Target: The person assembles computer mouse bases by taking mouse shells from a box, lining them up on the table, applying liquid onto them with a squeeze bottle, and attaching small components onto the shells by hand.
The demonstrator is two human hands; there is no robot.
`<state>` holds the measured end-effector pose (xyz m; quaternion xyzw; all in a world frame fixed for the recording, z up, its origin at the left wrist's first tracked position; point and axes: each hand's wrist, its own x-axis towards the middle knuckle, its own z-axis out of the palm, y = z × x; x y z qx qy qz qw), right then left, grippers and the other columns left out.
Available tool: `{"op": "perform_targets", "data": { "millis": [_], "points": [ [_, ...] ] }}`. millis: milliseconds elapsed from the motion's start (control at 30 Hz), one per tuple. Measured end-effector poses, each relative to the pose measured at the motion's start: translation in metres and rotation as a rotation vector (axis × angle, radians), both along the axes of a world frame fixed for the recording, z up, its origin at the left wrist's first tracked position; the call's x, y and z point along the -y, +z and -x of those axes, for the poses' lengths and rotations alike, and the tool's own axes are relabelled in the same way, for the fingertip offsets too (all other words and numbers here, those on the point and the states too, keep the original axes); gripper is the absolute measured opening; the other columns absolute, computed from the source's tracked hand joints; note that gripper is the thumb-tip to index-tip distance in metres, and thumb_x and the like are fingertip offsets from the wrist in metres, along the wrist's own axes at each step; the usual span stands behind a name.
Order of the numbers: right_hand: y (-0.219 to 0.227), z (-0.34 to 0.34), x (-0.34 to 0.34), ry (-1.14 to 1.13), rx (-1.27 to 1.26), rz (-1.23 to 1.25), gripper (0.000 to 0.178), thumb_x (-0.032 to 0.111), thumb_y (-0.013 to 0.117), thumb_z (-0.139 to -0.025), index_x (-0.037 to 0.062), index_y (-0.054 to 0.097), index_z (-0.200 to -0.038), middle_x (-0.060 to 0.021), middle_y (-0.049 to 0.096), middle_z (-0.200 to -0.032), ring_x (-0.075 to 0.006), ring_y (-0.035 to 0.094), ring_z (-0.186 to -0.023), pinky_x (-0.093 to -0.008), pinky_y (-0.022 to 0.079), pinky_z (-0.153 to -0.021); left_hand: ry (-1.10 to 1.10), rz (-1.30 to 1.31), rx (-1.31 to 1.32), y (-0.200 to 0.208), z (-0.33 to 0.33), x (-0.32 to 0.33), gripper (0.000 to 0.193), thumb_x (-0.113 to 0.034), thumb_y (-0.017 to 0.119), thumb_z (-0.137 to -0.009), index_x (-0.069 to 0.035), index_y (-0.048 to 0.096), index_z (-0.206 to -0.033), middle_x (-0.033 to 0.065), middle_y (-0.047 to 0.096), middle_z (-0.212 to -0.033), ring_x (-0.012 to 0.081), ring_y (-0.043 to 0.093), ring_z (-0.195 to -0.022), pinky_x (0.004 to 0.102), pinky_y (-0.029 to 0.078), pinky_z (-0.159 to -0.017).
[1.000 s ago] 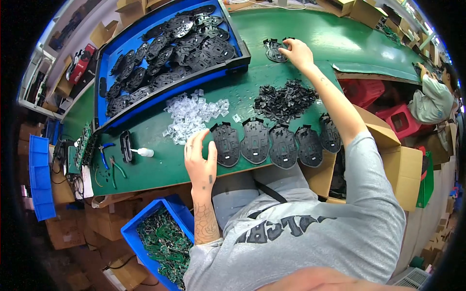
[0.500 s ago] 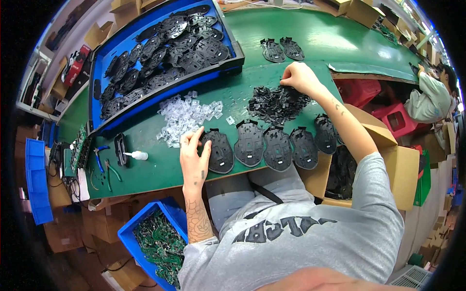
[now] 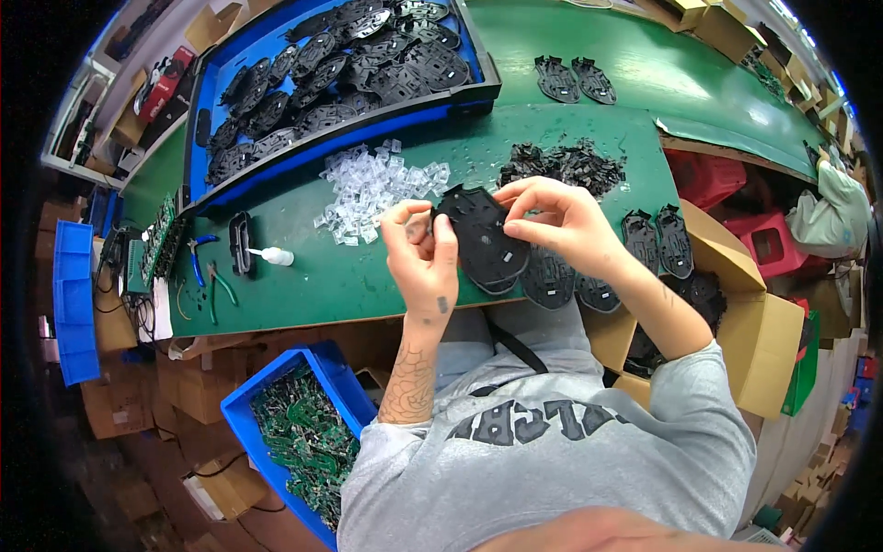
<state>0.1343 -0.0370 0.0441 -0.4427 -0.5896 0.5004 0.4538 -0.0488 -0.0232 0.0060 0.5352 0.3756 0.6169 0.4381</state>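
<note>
Both hands hold one black plastic mouse base shell (image 3: 485,241) raised above the green table's (image 3: 349,276) near edge. My left hand (image 3: 423,253) grips its left side, fingers curled. My right hand (image 3: 556,221) pinches its upper right edge; whether it also holds a small part I cannot tell. Under the raised shell lie more black shells in a row (image 3: 644,244). A heap of clear plastic pieces (image 3: 377,189) lies just behind my left hand, and a pile of small black parts (image 3: 561,166) behind my right hand.
A blue tray (image 3: 212,138) full of black shells stands at the back left. Two shells (image 3: 575,80) lie on the far belt. A small glue bottle (image 3: 271,256), pliers (image 3: 216,281) and a blue bin of green circuit boards (image 3: 299,437) sit at left. Cardboard boxes (image 3: 754,340) stand right.
My right hand came back from the black parts pile. My left hand lifted a shell off the row, and both hands now hold it up.
</note>
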Motion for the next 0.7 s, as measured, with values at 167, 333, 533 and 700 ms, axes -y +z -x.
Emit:
{"op": "perform_targets", "data": {
  "millis": [167,333,533,700],
  "points": [
    [-0.005,0.003,0.005,-0.061,0.081,0.127,0.013,0.004,0.067,-0.079,-0.0011,0.060,-0.087,-0.0062,0.060,-0.101,-0.0073,0.058,-0.084,-0.0224,0.049,-0.074,0.043,-0.122,-0.094,0.003,-0.004,0.006,0.025,0.000,0.053,-0.087,-0.002,0.042,-0.108,0.0034,0.052,-0.081,0.0019,0.044,-0.060,0.0166,0.037,-0.049],
    [-0.003,-0.006,0.006,-0.021,-0.143,0.263,0.032,0.002,0.067,-0.077,0.0016,0.057,-0.108,-0.0021,0.062,-0.090,-0.0064,0.058,-0.078,-0.0220,0.048,-0.075,-0.064,-0.087,-0.072,-0.004,-0.002,0.005,0.026,-0.003,0.054,-0.088,-0.002,0.042,-0.110,0.0064,0.055,-0.086,0.0037,0.048,-0.062,0.0166,0.040,-0.051],
    [0.001,-0.056,-0.032,-0.312,0.072,0.155,0.032,0.019,0.074,-0.072,0.0034,0.064,-0.099,-0.0021,0.065,-0.085,-0.0060,0.057,-0.072,-0.0202,0.040,-0.056,-0.216,-0.014,-0.032,-0.003,0.002,-0.003,0.044,-0.020,0.053,-0.090,-0.004,0.038,-0.129,0.0103,0.058,-0.100,0.0116,0.056,-0.072,0.0199,0.043,-0.058],
    [-0.030,-0.134,-0.148,-0.679,0.305,0.057,0.040,0.021,0.074,-0.073,0.0009,0.063,-0.105,-0.0084,0.065,-0.097,-0.0137,0.062,-0.082,-0.0261,0.050,-0.069,-0.041,-0.129,-0.606,-0.021,0.001,-0.003,0.034,-0.014,0.060,-0.081,-0.001,0.054,-0.112,0.0119,0.055,-0.108,0.0216,0.054,-0.084,0.0318,0.045,-0.073]
  ]
}}
